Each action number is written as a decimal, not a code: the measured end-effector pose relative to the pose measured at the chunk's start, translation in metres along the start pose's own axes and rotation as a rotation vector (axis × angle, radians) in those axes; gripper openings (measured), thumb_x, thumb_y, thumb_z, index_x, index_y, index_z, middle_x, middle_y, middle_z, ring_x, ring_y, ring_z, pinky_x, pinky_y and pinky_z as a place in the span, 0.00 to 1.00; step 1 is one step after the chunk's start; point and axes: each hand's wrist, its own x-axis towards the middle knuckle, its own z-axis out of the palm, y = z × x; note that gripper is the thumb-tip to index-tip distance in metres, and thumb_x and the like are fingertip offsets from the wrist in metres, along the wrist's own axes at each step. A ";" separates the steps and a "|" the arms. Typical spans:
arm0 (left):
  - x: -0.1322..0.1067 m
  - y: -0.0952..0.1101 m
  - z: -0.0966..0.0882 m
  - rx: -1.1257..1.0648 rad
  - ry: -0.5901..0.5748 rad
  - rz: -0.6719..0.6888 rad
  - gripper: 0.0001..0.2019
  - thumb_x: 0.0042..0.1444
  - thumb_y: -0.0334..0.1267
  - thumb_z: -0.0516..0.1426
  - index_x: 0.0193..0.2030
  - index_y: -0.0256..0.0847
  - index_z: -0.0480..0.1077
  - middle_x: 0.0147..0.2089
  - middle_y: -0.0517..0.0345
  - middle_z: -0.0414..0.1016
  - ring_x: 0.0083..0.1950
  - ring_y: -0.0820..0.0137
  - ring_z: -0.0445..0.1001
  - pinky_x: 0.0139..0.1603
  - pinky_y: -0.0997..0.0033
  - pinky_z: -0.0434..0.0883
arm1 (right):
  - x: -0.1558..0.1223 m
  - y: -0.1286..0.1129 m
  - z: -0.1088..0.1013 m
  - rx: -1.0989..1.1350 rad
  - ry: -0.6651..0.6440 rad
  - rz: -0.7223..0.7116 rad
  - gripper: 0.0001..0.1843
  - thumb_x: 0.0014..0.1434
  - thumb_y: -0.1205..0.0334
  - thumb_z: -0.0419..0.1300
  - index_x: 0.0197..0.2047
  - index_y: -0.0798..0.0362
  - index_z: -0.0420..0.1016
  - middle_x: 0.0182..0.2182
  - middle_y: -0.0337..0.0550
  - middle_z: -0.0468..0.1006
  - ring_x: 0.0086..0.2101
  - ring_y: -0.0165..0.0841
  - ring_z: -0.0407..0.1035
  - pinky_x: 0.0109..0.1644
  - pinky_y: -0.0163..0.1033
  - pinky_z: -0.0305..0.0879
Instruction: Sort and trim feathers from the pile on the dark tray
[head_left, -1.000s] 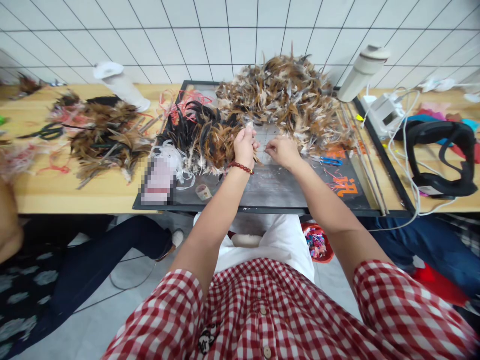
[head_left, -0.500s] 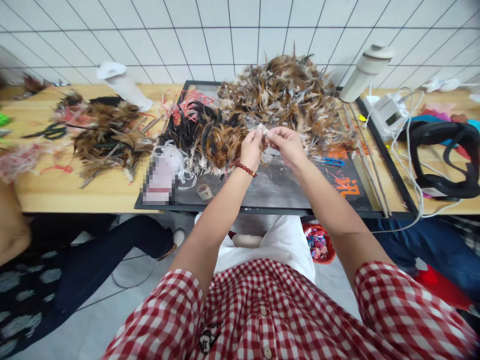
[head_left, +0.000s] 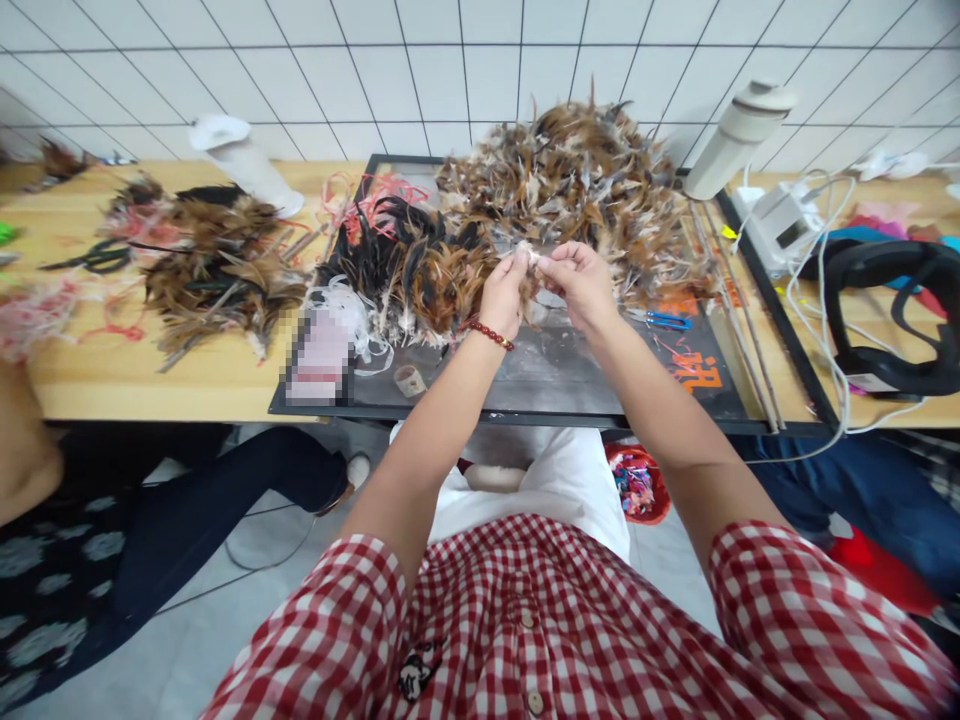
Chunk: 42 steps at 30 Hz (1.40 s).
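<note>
My left hand (head_left: 502, 295), with a red bead bracelet at its wrist, is closed in a pinch on a small whitish, fluffy feather (head_left: 529, 252). Touching the same feather from the other side, my right hand (head_left: 581, 285) pinches with thumb and forefinger, its other fingers curled. Both are above the dark board (head_left: 540, 375). A large heap of brown and white feathers (head_left: 570, 180) lies just behind them. Left of my hands are brown feathers (head_left: 442, 285) and black feathers (head_left: 375, 255). Blue-handled snips (head_left: 667, 320) lie on the right of the board.
White ties (head_left: 349, 310), pink strings (head_left: 382, 205), a small round tub (head_left: 409, 380) and a blurred-out rectangle (head_left: 319, 355) are at the left. A bottle (head_left: 739, 140), thin sticks (head_left: 739, 320), cables and a black headset (head_left: 885, 320) stand right. Other people sit on both sides.
My right hand has shifted slightly and its fingers are a little more curled. Both hands stay together at the feather. The view has tilted very slightly.
</note>
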 end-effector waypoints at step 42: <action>0.005 -0.009 -0.002 0.144 0.079 0.240 0.13 0.60 0.44 0.69 0.32 0.42 0.72 0.32 0.62 0.70 0.40 0.72 0.74 0.43 0.75 0.70 | -0.015 -0.017 0.011 -0.258 0.044 -0.174 0.14 0.57 0.47 0.71 0.34 0.48 0.78 0.30 0.39 0.79 0.33 0.34 0.74 0.43 0.45 0.77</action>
